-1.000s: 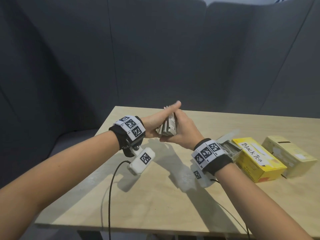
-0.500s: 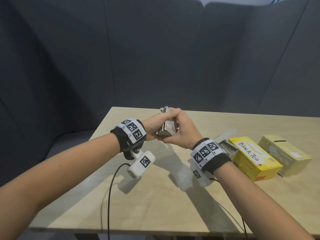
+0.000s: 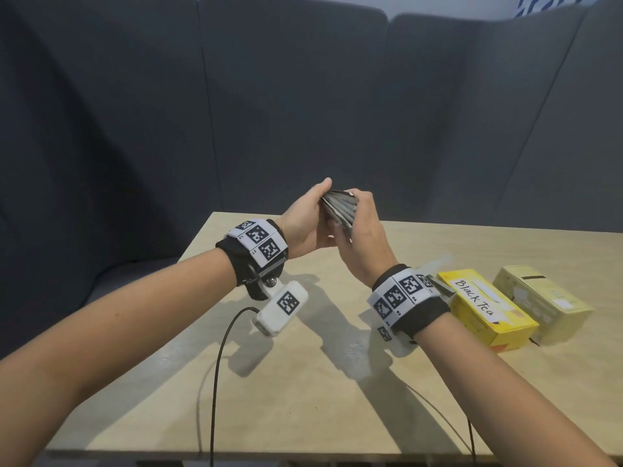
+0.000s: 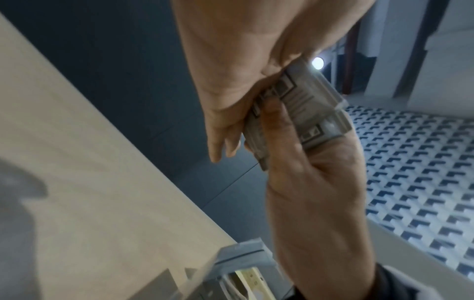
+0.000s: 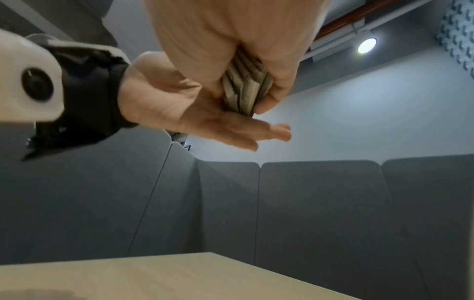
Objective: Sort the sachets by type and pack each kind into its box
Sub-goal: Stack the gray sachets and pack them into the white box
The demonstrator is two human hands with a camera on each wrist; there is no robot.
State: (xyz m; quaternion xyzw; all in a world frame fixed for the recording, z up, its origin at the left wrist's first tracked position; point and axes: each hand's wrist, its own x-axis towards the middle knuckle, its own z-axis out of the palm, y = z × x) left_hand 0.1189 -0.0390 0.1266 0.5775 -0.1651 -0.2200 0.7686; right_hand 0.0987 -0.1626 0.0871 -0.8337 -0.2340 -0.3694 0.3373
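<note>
Between my palms, above the table (image 3: 303, 382): sachets (image 3: 338, 210), one stack. My right hand (image 3: 362, 244) grasps it; my left hand (image 3: 305, 224), fingers straight, backs it. Square edges before boxing; box (image 3: 485, 308) lies right of grip.

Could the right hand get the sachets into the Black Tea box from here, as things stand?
Probably yes. The right hand grips the sachets above the table, the Black Tea box lies just right of that wrist, nothing between. Its opening is hidden behind the wrist.

Grey sachets (image 3: 338, 208), yellow box (image 3: 485, 308), paler yellow box (image 3: 542, 299), light wooden table (image 3: 303, 399).
</note>
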